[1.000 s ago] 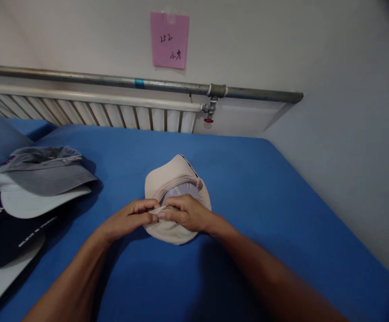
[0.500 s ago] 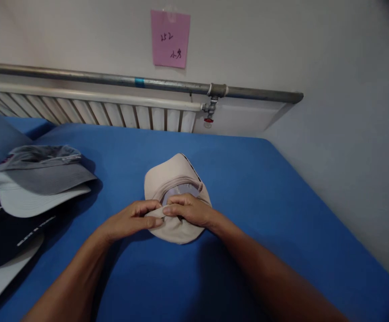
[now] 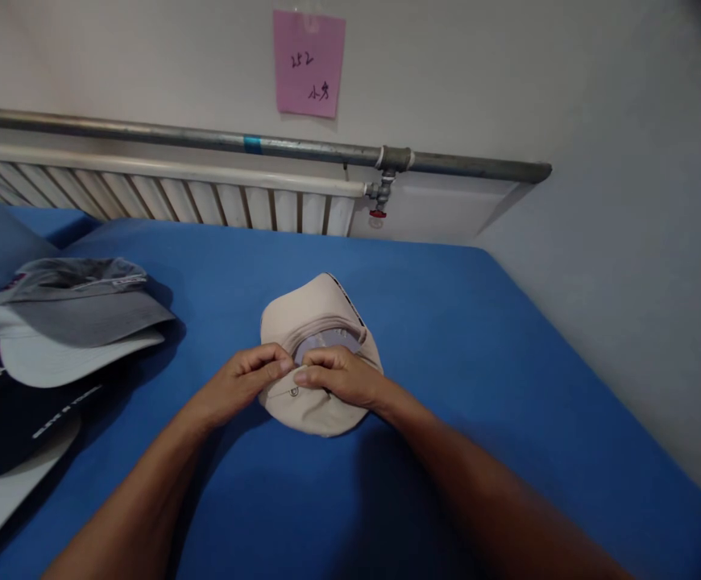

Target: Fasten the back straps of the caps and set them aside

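A beige baseball cap (image 3: 317, 412) lies on the blue-covered surface (image 3: 447, 338), its brim pointing away from me and its inside partly showing. With thumb and fingers pinched, my left hand (image 3: 242, 380) grips the near edge of the cap. My right hand (image 3: 343, 375) is closed on the same edge just beside it, thumb on the outside and fingers curled into the opening. A small metal ring or buckle shows on the fabric below the left fingertips. The fingertips inside the cap are partly hidden.
To the left sit a grey cap (image 3: 97, 314) with a pale brim and a dark navy cap (image 3: 18, 411) with white lettering. Behind the surface run a white radiator (image 3: 230, 201), a metal pipe (image 3: 175, 137) and a red-handled valve (image 3: 378, 214). A pink note (image 3: 309, 64) hangs on the wall.
My left thumb has moved up from the fabric to the cap's edge, uncovering the small metal ring. The right hand and the cap have barely moved.
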Motion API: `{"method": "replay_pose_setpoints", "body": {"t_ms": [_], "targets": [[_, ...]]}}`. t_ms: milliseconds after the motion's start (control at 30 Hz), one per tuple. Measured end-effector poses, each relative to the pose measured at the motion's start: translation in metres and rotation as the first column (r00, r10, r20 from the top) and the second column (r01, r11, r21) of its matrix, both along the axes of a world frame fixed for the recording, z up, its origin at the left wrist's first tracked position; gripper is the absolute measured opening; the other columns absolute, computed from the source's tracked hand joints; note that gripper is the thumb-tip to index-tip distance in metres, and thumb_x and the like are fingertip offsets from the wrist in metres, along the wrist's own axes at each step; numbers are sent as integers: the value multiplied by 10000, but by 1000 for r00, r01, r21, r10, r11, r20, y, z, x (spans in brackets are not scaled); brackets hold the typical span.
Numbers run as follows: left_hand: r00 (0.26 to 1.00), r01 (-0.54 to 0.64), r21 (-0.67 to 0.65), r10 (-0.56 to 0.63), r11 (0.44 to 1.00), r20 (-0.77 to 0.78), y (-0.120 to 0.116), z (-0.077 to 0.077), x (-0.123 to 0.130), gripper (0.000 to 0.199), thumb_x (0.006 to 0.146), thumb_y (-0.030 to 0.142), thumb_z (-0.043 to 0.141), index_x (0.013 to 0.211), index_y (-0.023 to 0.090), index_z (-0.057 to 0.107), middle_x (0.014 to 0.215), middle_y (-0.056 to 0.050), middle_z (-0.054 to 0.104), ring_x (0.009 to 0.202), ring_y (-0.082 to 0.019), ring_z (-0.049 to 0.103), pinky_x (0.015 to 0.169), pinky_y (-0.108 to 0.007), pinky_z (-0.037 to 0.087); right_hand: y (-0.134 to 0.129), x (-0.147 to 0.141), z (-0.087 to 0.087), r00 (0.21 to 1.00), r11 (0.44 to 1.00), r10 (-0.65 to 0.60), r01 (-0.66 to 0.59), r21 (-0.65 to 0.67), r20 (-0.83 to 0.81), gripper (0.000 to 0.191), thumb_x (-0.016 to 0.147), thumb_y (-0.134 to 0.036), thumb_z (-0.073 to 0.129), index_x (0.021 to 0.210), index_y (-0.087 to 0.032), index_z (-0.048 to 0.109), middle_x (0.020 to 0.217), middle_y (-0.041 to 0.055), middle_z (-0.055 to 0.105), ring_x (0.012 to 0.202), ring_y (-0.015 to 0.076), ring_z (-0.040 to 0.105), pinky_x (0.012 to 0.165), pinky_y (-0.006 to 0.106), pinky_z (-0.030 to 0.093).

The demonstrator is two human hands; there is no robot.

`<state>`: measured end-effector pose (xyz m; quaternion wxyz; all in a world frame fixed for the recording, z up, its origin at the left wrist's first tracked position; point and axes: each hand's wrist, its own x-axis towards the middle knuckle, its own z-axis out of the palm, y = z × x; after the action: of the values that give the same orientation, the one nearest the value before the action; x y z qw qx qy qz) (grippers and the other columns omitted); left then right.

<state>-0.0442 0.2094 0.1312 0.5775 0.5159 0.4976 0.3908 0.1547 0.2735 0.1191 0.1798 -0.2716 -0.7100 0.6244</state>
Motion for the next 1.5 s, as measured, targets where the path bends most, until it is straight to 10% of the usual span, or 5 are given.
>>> {"method": "replay_pose_setpoints", "body": {"t_ms": [933, 1167, 1500], "targets": [[937, -323, 55, 312, 945, 156, 2, -3, 11, 335, 814, 512, 672, 752, 194, 589, 650, 39, 580, 569, -98, 485, 531, -212, 362, 1, 1, 1, 994, 997, -72, 73, 11, -78, 342, 819, -371, 654, 596, -195, 465, 564, -70, 417, 563, 90, 375, 550, 240, 285], [966, -47, 238, 105, 970, -237, -4, 5, 11, 316, 789, 436, 702, 999, 200, 718, 893, -36, 710, 787, -187, 600, 686, -283, 443, 0, 0, 0, 991, 993, -120, 121, -1, -60, 303, 835, -388, 631, 640, -198, 496, 591, -69, 411, 563, 92, 365, 540, 237, 290], [997, 64, 24, -63, 998, -44, -1, 0, 7, 255, 774, 399, 711, 816, 163, 627, 698, 27, 528, 628, -113, 455, 577, -240, 361, 0, 0, 1, 995, 997, -64, 68, 48, -76, 354, 865, -448, 595, 639, -194, 495, 611, -53, 398, 610, 107, 388, 575, 251, 307]]}}
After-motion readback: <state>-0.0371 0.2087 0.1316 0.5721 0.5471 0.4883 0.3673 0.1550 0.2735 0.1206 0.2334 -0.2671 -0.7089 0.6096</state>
